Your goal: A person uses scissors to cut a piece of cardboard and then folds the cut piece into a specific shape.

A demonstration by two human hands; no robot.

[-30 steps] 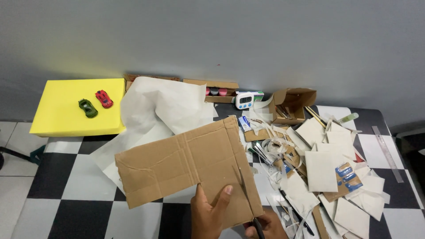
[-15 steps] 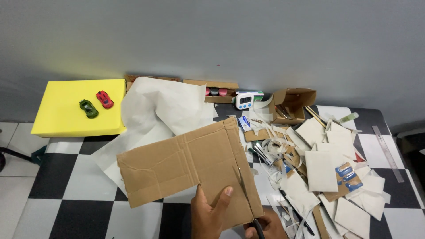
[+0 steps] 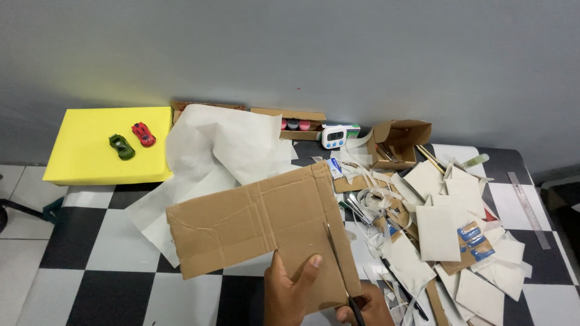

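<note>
A flat sheet of brown cardboard [image 3: 260,232] is held up over the checkered black-and-white desk [image 3: 90,253], its long axis running left to right with a slight tilt, so that the left end sits lower and the right end climbs toward the wall. The left hand [image 3: 290,290] comes in from the bottom edge of the view and pinches the sheet's lower edge near its right part, thumb laid on the upper face and the other fingers hidden beneath, so the grip is clenched on the cardboard. The right hand [image 3: 362,308] is only partly in view at the bottom edge; its grip is closed around the dark handles of a pair of scissors [image 3: 339,265], whose blades point away from the person, up along the sheet's right side and roughly across its long axis. The blades lie against the cardboard near its right edge. Behind the sheet a large piece of white paper [image 3: 223,145] lies crumpled on the desk. To the left a yellow box [image 3: 90,163] carries a green toy car [image 3: 121,147] and a red toy car [image 3: 143,134], side by side. To the right lies a heap of white and brown offcuts [image 3: 447,235], and a small open cardboard box [image 3: 399,142] stands near the wall beside a white digital timer [image 3: 333,137].
</note>
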